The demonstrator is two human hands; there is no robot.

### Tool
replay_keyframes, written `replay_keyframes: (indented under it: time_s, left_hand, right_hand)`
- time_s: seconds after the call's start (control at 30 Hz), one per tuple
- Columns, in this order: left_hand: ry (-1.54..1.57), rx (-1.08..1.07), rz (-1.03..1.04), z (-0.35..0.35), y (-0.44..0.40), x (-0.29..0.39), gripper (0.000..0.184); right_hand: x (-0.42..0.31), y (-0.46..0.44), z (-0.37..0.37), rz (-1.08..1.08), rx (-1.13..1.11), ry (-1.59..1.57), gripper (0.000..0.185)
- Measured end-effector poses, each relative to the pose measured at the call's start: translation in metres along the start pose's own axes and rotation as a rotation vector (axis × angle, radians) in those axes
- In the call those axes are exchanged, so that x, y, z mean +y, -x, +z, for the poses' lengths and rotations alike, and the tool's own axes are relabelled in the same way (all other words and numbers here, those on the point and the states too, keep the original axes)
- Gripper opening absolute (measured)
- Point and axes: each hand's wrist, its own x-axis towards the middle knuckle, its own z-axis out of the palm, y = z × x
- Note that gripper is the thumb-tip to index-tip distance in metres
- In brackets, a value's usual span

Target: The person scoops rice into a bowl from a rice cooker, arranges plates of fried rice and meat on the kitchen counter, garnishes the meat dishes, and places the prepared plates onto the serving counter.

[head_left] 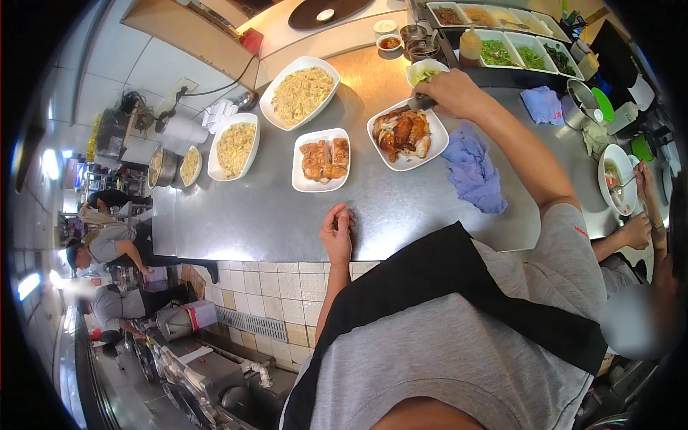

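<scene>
Right hand clamps a dark tool at the meat; excess sideways force could push pieces off the plate.

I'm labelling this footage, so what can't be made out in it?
Head view: dark thing, partly covered by the right hand, so its kind is unclear.
Head view: left hand, its palm hidden by its own curled fingers.
Head view: bowl of greens, partly hidden by the right hand.
Head view: round black tray, cut off by the top edge.
</scene>
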Motion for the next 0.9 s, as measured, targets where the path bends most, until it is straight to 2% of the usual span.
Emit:
replay_keyframes:
  time_s: [0.1, 0.3, 0.5, 0.7, 0.8, 0.9]
  left_hand:
    - [0.001, 0.003, -0.008, 0.000, 0.000, 0.003, 0.019]
    - [-0.008, -0.010, -0.014, -0.001, -0.001, 0.001, 0.021]
    - [-0.009, -0.017, -0.010, 0.000, -0.001, 0.004, 0.021]
    - [0.009, -0.009, -0.006, -0.002, 0.001, -0.001, 0.021]
    - [-0.010, -0.001, -0.011, 0.000, 0.001, 0.000, 0.020]
    - [-0.035, 0.003, -0.015, 0.000, 0.001, 0.001, 0.019]
  right_hand:
    - [0.000, -0.002, -0.004, 0.014, 0.059, 0.125, 0.024]
    - [-0.004, 0.027, -0.030, 0.070, -0.099, 0.190, 0.020]
    - [-0.029, 0.026, -0.040, 0.013, -0.087, 0.035, 0.027]
    - [-0.019, 0.012, -0.019, 0.087, 0.027, -0.072, 0.034]
    - [-0.009, 0.024, -0.018, 0.143, -0.069, -0.144, 0.040]
    - [0.005, 0.044, -0.009, 0.144, -0.210, -0.499, 0.049]
